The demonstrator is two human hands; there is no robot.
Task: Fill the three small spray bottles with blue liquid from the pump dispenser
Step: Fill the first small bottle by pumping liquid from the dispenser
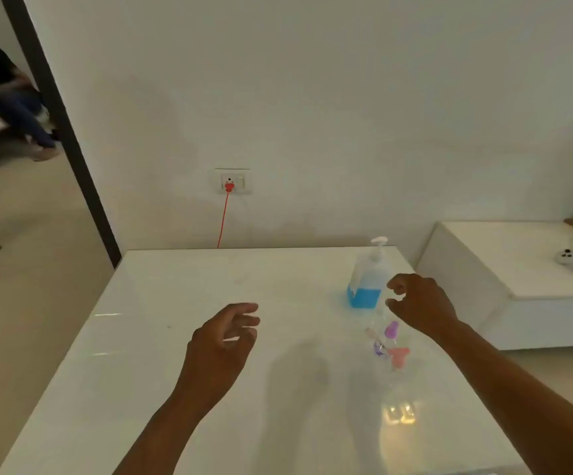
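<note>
Both hands hover over the white table (182,337), holding nothing. Left hand (225,332) fingers loosely curled, mid-table. Right hand (419,305) loosely curled just beside the pump dispenser (367,279), which stands upright at far right, partly filled blue. Small spray bottles (389,344), blurred, cluster below the right hand.

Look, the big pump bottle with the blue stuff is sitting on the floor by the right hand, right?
Not quite. The head view shows the pump bottle with the blue liquid standing on the white table, not on the floor. It is indeed by the right hand, which hovers just beside it.
</note>
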